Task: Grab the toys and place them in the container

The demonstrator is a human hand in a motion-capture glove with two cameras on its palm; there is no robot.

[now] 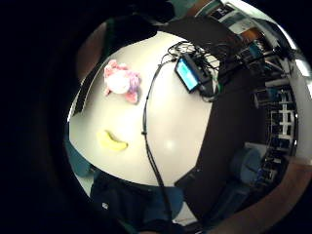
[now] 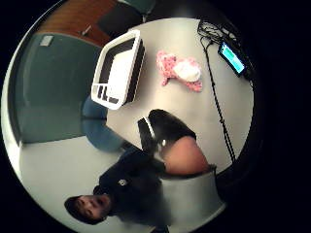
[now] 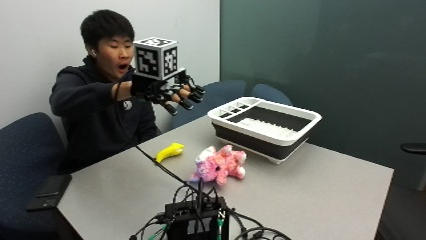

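A: How far along does it look?

B: Barely begun, I'd judge. The pink plush toy (image 3: 219, 165) and the yellow banana toy (image 3: 169, 151) both lie on the worktop (image 3: 319, 195), near each other, and the container (image 3: 265, 126) stands just beyond the plush with no toy showing inside.

A: And the right hand (image 3: 166, 90)?

B: Raised well above the worktop in front of the person, fingers (image 3: 193, 96) spread apart and hanging relaxed, holding nothing. Both toys are left to pick up and drop in.

A: Anything you can't make out?

B: The container's near wall hides part of its floor in the outside view, though the thumb-side view shows its inside bare. The banana is missing from that view. The black device (image 3: 197, 220) with its cables cuts off at the edge.
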